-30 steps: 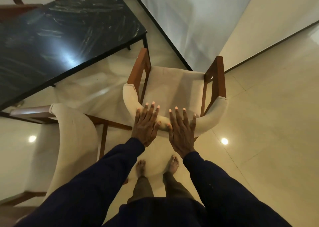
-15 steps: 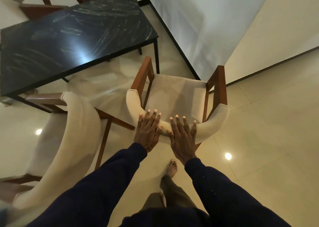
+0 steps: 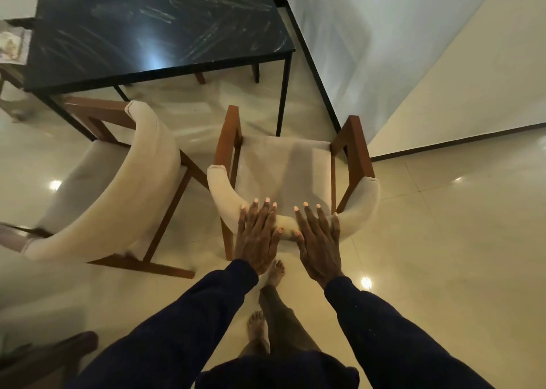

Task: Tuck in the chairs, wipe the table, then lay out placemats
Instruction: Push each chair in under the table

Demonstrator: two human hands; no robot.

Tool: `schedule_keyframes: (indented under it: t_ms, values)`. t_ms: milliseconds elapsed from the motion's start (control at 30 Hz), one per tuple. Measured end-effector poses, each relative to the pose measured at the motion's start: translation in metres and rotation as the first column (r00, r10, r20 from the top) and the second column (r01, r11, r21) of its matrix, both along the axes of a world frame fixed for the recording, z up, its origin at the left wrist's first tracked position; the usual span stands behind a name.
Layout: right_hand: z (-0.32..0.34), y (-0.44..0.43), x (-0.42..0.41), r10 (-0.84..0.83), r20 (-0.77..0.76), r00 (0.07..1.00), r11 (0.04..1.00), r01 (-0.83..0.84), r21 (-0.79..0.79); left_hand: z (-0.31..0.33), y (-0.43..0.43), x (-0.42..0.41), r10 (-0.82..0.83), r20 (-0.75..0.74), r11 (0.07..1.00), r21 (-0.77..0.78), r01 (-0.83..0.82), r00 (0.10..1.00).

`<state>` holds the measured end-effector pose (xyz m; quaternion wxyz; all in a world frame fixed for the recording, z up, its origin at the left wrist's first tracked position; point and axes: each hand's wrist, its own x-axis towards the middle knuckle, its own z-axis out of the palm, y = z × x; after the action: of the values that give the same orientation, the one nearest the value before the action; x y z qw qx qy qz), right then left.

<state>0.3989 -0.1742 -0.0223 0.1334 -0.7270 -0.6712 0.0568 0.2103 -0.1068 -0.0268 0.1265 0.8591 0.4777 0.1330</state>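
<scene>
A wooden armchair with a cream seat (image 3: pixel 283 167) and a curved cream backrest stands just in front of me, facing the black marble-topped table (image 3: pixel 153 28). Its front edge is near the table's right front leg. My left hand (image 3: pixel 257 235) and my right hand (image 3: pixel 319 241) lie side by side on the middle of the backrest, fingers draped over its top and thumbs against its near side. A second matching chair (image 3: pixel 127 176) stands to the left, turned at an angle, with one arm near the table's edge.
A white wall corner (image 3: pixel 384 49) with a dark skirting runs close to the table's right side. Papers (image 3: pixel 11 44) lie at the table's far left. Part of another wooden piece (image 3: pixel 44 356) shows at bottom left. My bare feet stand on glossy tiles.
The chair under my hands has slid closer to the table, and I have stepped after it. My hands have kept their place on the backrest.
</scene>
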Motion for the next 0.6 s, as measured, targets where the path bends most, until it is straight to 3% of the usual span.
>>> schedule_keyframes:
  t_ms: [233,600]
  values:
    - [0.003,-0.025,-0.001,0.01,-0.074,0.997,1.0,-0.011,-0.008,0.005,-0.036,-0.003,0.04,-0.008,0.999,-0.034,-0.041,0.999]
    - [-0.004,0.031,0.066,0.183,-0.17,0.968,0.975,-0.201,-0.096,0.001,-0.01,0.044,0.125,0.004,0.992,-0.033,-0.125,0.992]
